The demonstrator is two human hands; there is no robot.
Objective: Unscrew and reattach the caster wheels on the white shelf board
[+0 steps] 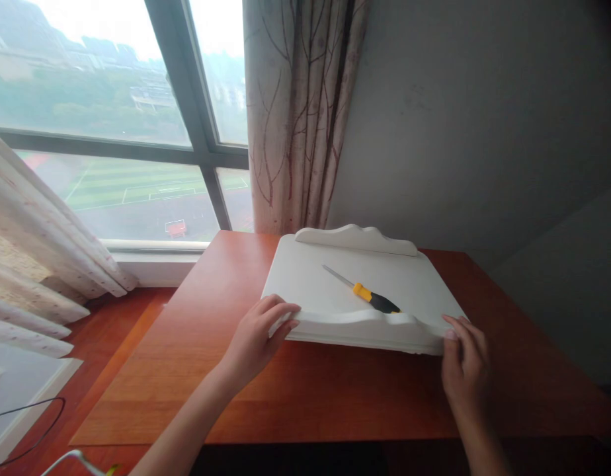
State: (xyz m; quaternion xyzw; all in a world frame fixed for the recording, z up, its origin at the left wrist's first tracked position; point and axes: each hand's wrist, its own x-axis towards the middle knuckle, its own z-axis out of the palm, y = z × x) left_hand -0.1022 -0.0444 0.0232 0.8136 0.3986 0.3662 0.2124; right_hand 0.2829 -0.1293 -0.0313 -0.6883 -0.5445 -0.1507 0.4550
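A white board (305, 277) with rounded corners lies on the reddish wooden table (186, 370). One wavy white rail (355, 239) stands along its far edge, another wavy rail (355, 324) along its near edge. A screwdriver (369, 295) with a yellow and black handle rests on the board, its tip pointing to the far left; the near rail partly hides the handle's end. My left hand (266, 330) pinches the near rail's left end between fingers and thumb. At the right end of that rail, my right hand (464, 350) grips the board's near corner.
Behind the table hang a patterned curtain (295, 119) and a grey wall (459, 119). A window (112, 79) is at the left, with another curtain (38, 238) beside it. Dark and white cables (62, 423) show at the lower left.
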